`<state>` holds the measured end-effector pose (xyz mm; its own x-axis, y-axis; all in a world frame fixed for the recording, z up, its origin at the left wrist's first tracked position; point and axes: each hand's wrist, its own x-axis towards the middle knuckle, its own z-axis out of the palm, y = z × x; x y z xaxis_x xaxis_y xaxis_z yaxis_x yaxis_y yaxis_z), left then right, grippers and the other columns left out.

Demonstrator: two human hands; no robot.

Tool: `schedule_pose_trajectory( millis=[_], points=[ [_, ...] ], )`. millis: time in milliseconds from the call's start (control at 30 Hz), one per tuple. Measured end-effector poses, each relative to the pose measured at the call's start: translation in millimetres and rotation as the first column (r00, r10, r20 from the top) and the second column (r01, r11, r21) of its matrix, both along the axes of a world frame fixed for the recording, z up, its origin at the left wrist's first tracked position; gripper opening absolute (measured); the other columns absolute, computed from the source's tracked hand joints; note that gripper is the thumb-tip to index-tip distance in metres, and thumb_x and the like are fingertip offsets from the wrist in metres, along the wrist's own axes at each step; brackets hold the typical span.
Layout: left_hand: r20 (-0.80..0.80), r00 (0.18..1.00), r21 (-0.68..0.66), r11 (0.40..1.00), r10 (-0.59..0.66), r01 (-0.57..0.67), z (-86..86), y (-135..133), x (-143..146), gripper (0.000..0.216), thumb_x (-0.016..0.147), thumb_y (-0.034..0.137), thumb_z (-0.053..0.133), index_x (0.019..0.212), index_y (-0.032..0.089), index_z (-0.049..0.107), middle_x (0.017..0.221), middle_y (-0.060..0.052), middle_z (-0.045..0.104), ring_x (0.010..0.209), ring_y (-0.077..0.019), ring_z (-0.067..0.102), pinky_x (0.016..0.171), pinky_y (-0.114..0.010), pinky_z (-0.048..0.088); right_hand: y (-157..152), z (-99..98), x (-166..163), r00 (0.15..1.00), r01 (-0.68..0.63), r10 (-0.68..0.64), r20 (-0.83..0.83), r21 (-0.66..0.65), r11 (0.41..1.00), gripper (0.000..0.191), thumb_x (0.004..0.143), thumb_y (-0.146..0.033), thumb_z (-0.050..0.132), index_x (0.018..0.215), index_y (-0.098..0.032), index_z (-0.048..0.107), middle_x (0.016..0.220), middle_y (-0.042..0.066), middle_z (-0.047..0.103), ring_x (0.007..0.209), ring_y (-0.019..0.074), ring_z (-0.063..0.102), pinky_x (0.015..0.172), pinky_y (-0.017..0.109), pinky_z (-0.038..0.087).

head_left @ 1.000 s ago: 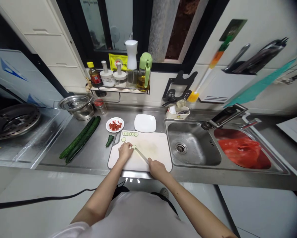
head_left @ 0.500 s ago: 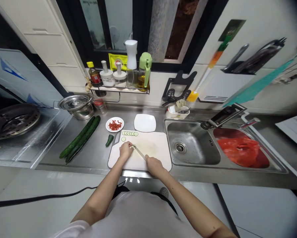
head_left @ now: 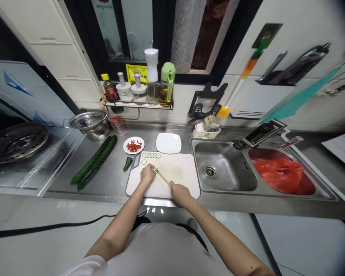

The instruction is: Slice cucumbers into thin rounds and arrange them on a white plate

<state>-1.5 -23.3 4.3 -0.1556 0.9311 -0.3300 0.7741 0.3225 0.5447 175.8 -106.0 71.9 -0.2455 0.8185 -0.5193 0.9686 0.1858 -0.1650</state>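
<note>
We see the cucumber piece near the middle of the white cutting board, which lies at the front edge of the worktop, just left of the sink. Our left hand is curled over the piece, pinning it down. Our right hand is clamped on the knife, blade tip at the piece. Cut slices line the board's far left corner. Two whole cucumbers lie toward the worktop's left edge.
</note>
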Motion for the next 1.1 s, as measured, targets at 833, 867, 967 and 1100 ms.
schedule_pose_trajectory(
  millis=[833, 867, 967, 1100],
  points=[
    [0.005, 0.995, -0.019, 0.995, -0.098, 0.098, 7.2, 1.7, -9.3, 0.031, 0.074, 0.014, 0.055, 0.100, 0.028, 0.065, 0.090, 0.001, 0.071, 0.089, -0.0174, 0.063, 0.076, -0.027, 0.043, -7.9, 0.0, 8.8, 1.000, 0.019, -0.019, -0.004, -0.002, 1.000, 0.031, 0.087, -0.009, 0.033, 0.114, -0.014, 0.049, 0.099, 0.016, 0.067, 0.094, 0.0256, 0.064, 0.071, 0.032, 0.044],
    [0.003, 0.995, -0.021, 0.994, -0.103, 0.103, 8.1, 1.9, -9.4, 0.031, 0.073, 0.014, 0.055, 0.099, 0.028, 0.066, 0.089, 0.002, 0.071, 0.088, -0.0174, 0.063, 0.076, -0.027, 0.042, -8.0, 0.0, 9.2, 1.000, 0.018, -0.018, -0.004, -0.002, 1.000, 0.031, 0.088, -0.009, 0.033, 0.114, -0.014, 0.048, 0.099, 0.016, 0.067, 0.094, 0.0257, 0.064, 0.071, 0.032, 0.044],
    [0.000, 0.994, -0.027, 0.993, -0.112, 0.112, 9.8, 2.2, -9.1, 0.031, 0.072, 0.014, 0.055, 0.098, 0.028, 0.066, 0.087, 0.002, 0.070, 0.086, -0.0172, 0.063, 0.075, -0.027, 0.042, -8.3, -1.2, 10.6, 1.000, 0.021, -0.021, -0.010, -0.003, 1.000, 0.030, 0.089, -0.011, 0.033, 0.114, -0.015, 0.048, 0.099, 0.015, 0.067, 0.094, 0.0257, 0.064, 0.070, 0.032, 0.044],
    [0.027, 0.995, -0.030, 0.995, -0.092, 0.093, 8.4, 2.1, -8.2, 0.031, 0.072, 0.014, 0.056, 0.098, 0.028, 0.066, 0.087, 0.002, 0.071, 0.087, -0.0169, 0.063, 0.075, -0.026, 0.042, -7.7, -3.6, 11.6, 0.999, 0.037, -0.037, -0.033, 0.000, 0.999, 0.027, 0.090, -0.015, 0.034, 0.112, -0.016, 0.049, 0.100, 0.014, 0.067, 0.093, 0.0257, 0.064, 0.070, 0.032, 0.043]
  ],
)
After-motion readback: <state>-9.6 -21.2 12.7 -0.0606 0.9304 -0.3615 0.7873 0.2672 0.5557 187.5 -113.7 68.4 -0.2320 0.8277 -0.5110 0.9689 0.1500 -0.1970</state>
